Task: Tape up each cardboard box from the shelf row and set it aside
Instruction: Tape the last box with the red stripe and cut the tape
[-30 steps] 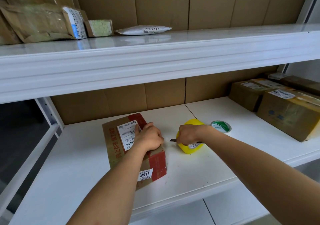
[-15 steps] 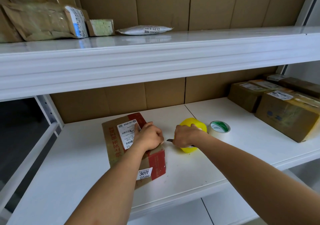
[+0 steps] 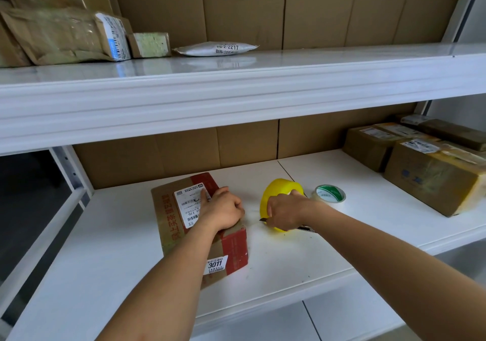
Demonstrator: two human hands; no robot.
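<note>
Shelving in white fills the view, and on the lower shelf (image 3: 328, 180) lies the cardboard box (image 3: 168, 225) now being worked, flat toward the left with a shipping label on top and a "3011" sticker on its near face. Well apart on the right stand the other cardboard boxes (image 3: 431, 177) of the row. The left hand (image 3: 223, 209) rests on the worked box's right top edge, fingers curled and pressing down, seemingly pinning a tape end there, though the clear tape itself is too faint to make out. Just beside the box, the right hand (image 3: 285, 210) has its grip closed around the yellow tape roll (image 3: 278, 188) and a small knife whose blade tip (image 3: 263, 219) pokes out toward the box. A second, clear tape roll (image 3: 330, 194) with a green core sits untouched behind the right wrist. Judging by this, the step in hand is severing the tape strip at the box's edge; the next move calls for a short, controlled cut close to the box, then smoothing the loose end down before the box is set aside.
</note>
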